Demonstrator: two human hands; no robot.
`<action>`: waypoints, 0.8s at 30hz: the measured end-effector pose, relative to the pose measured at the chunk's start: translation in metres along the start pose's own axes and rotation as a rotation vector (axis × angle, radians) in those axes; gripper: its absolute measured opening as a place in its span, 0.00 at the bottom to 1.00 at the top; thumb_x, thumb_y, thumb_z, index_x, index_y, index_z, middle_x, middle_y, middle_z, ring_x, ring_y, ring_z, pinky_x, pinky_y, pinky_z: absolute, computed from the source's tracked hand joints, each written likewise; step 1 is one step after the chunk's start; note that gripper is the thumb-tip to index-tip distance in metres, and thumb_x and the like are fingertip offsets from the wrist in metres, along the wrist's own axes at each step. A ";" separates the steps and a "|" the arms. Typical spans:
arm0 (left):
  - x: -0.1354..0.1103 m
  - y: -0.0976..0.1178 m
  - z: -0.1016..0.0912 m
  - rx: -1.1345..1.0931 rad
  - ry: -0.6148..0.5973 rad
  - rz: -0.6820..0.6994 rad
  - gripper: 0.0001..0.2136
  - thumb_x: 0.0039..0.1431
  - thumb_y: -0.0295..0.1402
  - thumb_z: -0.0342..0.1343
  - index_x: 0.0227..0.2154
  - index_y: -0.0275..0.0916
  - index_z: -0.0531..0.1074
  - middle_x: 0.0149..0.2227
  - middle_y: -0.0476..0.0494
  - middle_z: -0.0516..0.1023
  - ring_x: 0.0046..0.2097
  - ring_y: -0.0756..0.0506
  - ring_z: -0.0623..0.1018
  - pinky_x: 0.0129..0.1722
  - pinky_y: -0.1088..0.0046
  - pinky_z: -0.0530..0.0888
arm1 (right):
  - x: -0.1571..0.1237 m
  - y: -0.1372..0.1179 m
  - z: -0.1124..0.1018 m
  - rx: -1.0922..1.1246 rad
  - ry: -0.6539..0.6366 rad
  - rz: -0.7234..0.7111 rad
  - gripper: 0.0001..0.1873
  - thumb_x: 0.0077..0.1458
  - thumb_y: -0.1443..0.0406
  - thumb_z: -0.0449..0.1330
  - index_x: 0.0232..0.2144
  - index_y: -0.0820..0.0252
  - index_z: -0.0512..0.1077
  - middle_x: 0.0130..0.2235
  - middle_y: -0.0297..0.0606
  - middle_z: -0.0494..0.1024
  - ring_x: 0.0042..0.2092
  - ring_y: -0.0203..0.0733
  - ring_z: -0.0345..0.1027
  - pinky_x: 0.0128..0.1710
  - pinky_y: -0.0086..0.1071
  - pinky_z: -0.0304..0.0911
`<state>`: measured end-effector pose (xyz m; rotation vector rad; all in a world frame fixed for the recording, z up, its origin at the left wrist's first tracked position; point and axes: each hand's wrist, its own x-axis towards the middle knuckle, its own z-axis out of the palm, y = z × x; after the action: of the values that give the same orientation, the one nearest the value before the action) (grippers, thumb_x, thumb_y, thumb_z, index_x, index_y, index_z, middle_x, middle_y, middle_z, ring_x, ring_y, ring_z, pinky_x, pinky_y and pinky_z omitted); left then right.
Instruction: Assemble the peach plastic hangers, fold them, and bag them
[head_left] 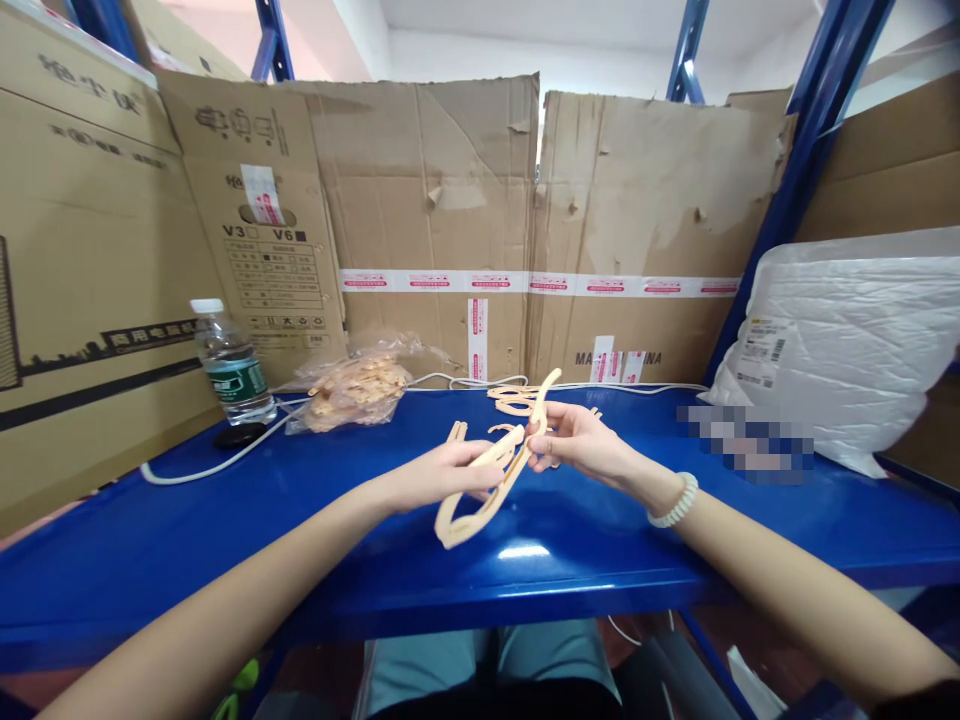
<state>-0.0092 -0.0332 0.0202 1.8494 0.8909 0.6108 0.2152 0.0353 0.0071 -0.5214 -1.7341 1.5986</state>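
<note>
Both of my hands are raised over the blue tabletop around one pale beige plastic hanger piece (480, 518), long and narrow with a bent lower end and a curved upper tip. My left hand (448, 474) has its fingers wrapped round the middle of it. Higher up, my right hand (568, 436) pinches it between thumb and fingers near the curved tip. Behind my hands lie more beige loop-shaped pieces (514, 407), partly hidden by my right hand. Two thin beige strips (457, 431) show just beyond my left hand.
A clear plastic bag of beige pieces (358, 392) lies at the back left, beside a water bottle (238, 372) and a round black object (238, 435). A white cable (225, 467) crosses the blue table (300, 560). Cardboard walls (427, 220) enclose the back; a white wrapped package (847, 350) stands right.
</note>
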 end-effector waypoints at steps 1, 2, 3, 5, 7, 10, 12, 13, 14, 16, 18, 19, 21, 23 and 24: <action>0.000 -0.001 0.004 -0.089 -0.066 -0.039 0.22 0.56 0.46 0.57 0.49 0.38 0.70 0.45 0.40 0.76 0.42 0.42 0.78 0.39 0.68 0.74 | -0.001 0.001 0.002 -0.020 -0.020 -0.002 0.19 0.41 0.62 0.72 0.33 0.63 0.70 0.31 0.35 0.77 0.29 0.34 0.74 0.29 0.28 0.73; 0.001 -0.002 0.008 -0.170 -0.114 -0.070 0.24 0.55 0.47 0.58 0.51 0.38 0.68 0.45 0.39 0.76 0.40 0.43 0.78 0.36 0.68 0.75 | -0.001 0.003 0.004 -0.040 -0.038 0.000 0.19 0.41 0.62 0.72 0.34 0.64 0.71 0.31 0.36 0.77 0.29 0.34 0.74 0.29 0.28 0.73; 0.001 -0.003 0.012 -0.237 -0.137 -0.090 0.25 0.54 0.49 0.58 0.50 0.39 0.67 0.44 0.39 0.76 0.38 0.44 0.78 0.35 0.69 0.74 | -0.001 0.003 0.004 -0.056 -0.053 0.003 0.19 0.41 0.62 0.72 0.34 0.64 0.71 0.31 0.37 0.78 0.29 0.35 0.74 0.29 0.28 0.74; 0.003 -0.005 0.017 -0.341 -0.114 -0.094 0.24 0.55 0.52 0.56 0.47 0.38 0.67 0.38 0.42 0.77 0.33 0.47 0.78 0.33 0.71 0.74 | -0.001 0.004 0.002 -0.079 -0.066 -0.005 0.17 0.41 0.62 0.72 0.32 0.64 0.71 0.31 0.37 0.78 0.30 0.36 0.75 0.30 0.28 0.74; 0.006 -0.008 0.020 -0.418 -0.031 -0.092 0.22 0.58 0.54 0.51 0.42 0.38 0.66 0.31 0.46 0.75 0.29 0.49 0.76 0.33 0.71 0.74 | -0.001 0.003 0.000 -0.102 -0.064 -0.064 0.16 0.41 0.63 0.72 0.28 0.63 0.70 0.30 0.36 0.78 0.31 0.36 0.75 0.30 0.29 0.73; 0.009 -0.012 0.022 -0.430 0.062 -0.142 0.20 0.60 0.54 0.47 0.40 0.41 0.62 0.28 0.51 0.71 0.23 0.52 0.72 0.25 0.75 0.70 | -0.002 0.001 -0.001 -0.189 -0.091 -0.202 0.15 0.42 0.62 0.71 0.26 0.62 0.69 0.31 0.34 0.75 0.31 0.36 0.73 0.29 0.29 0.72; 0.009 -0.013 0.023 -0.327 0.098 -0.169 0.18 0.61 0.52 0.48 0.43 0.43 0.61 0.28 0.53 0.70 0.20 0.54 0.67 0.18 0.79 0.63 | -0.004 -0.002 0.001 -0.307 -0.119 -0.281 0.13 0.46 0.61 0.69 0.26 0.62 0.69 0.31 0.35 0.74 0.30 0.35 0.72 0.29 0.30 0.71; 0.009 -0.013 0.023 -0.236 0.118 -0.162 0.17 0.61 0.50 0.49 0.44 0.43 0.62 0.28 0.54 0.69 0.19 0.54 0.65 0.17 0.80 0.61 | -0.005 -0.003 0.002 -0.390 -0.131 -0.321 0.12 0.49 0.61 0.67 0.26 0.61 0.69 0.31 0.35 0.74 0.31 0.35 0.71 0.30 0.31 0.70; 0.008 -0.012 0.024 -0.121 0.142 -0.136 0.16 0.61 0.47 0.49 0.45 0.43 0.63 0.28 0.53 0.69 0.20 0.54 0.64 0.18 0.80 0.60 | -0.007 -0.004 0.004 -0.483 -0.141 -0.365 0.11 0.51 0.61 0.66 0.26 0.61 0.70 0.31 0.35 0.74 0.32 0.36 0.70 0.31 0.31 0.69; 0.006 -0.011 0.025 0.142 0.196 -0.041 0.14 0.63 0.43 0.48 0.44 0.40 0.68 0.28 0.52 0.70 0.23 0.52 0.66 0.22 0.78 0.63 | -0.009 -0.005 0.006 -0.673 -0.159 -0.453 0.09 0.56 0.62 0.62 0.27 0.61 0.71 0.30 0.36 0.74 0.33 0.37 0.69 0.32 0.32 0.67; 0.005 -0.009 0.026 0.361 0.238 0.061 0.13 0.64 0.39 0.45 0.42 0.39 0.71 0.30 0.50 0.72 0.29 0.49 0.71 0.31 0.72 0.69 | -0.011 -0.005 0.008 -0.802 -0.178 -0.524 0.08 0.59 0.62 0.59 0.30 0.60 0.73 0.32 0.38 0.75 0.34 0.38 0.69 0.34 0.33 0.67; 0.005 -0.009 0.026 0.437 0.251 0.099 0.13 0.65 0.37 0.44 0.41 0.38 0.72 0.31 0.49 0.74 0.32 0.47 0.73 0.36 0.69 0.70 | -0.012 -0.004 0.009 -0.837 -0.183 -0.552 0.08 0.60 0.62 0.58 0.32 0.60 0.73 0.33 0.39 0.76 0.35 0.39 0.70 0.36 0.33 0.67; 0.005 -0.007 0.026 0.540 0.260 0.137 0.13 0.66 0.34 0.42 0.41 0.39 0.71 0.33 0.48 0.76 0.37 0.45 0.75 0.45 0.62 0.69 | -0.012 -0.002 0.009 -0.864 -0.185 -0.603 0.08 0.62 0.62 0.56 0.35 0.59 0.74 0.35 0.40 0.77 0.39 0.40 0.71 0.41 0.35 0.67; 0.005 -0.007 0.025 0.611 0.257 0.157 0.13 0.67 0.33 0.40 0.40 0.39 0.71 0.32 0.50 0.76 0.37 0.45 0.75 0.51 0.58 0.66 | -0.011 0.001 0.008 -0.875 -0.179 -0.647 0.08 0.62 0.63 0.56 0.36 0.58 0.74 0.36 0.40 0.78 0.41 0.41 0.72 0.44 0.36 0.67; 0.005 -0.007 0.025 0.644 0.258 0.159 0.13 0.68 0.33 0.40 0.38 0.39 0.71 0.30 0.51 0.75 0.36 0.46 0.75 0.52 0.57 0.65 | -0.010 0.003 0.007 -0.884 -0.177 -0.671 0.08 0.62 0.63 0.55 0.36 0.58 0.74 0.36 0.39 0.78 0.41 0.40 0.72 0.44 0.37 0.67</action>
<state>0.0099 -0.0411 0.0037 2.4731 1.2179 0.7272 0.2162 0.0233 0.0023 -0.1395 -2.3791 0.3778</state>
